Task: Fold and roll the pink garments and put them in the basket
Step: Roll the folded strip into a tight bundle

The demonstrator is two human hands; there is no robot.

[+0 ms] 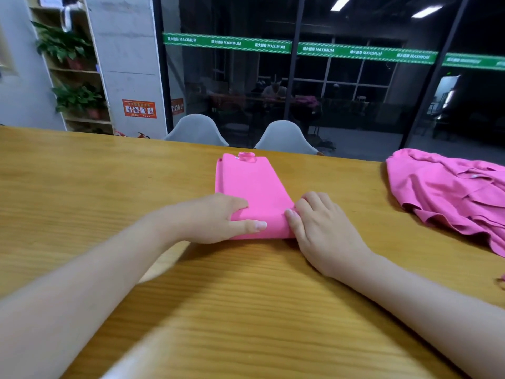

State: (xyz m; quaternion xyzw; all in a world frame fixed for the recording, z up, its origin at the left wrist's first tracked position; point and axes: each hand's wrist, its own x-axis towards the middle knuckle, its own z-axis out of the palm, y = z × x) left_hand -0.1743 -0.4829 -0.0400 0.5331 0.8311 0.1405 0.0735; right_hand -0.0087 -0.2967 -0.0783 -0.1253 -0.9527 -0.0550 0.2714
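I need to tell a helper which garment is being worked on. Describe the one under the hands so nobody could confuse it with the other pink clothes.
On the wooden table, look to the middle, in front of the two grey chairs. The folded pink garment lies there as a flat narrow strip, its near end gripped by the left hand and right hand. The loose pink pile at the right edge is rumpled and untouched.
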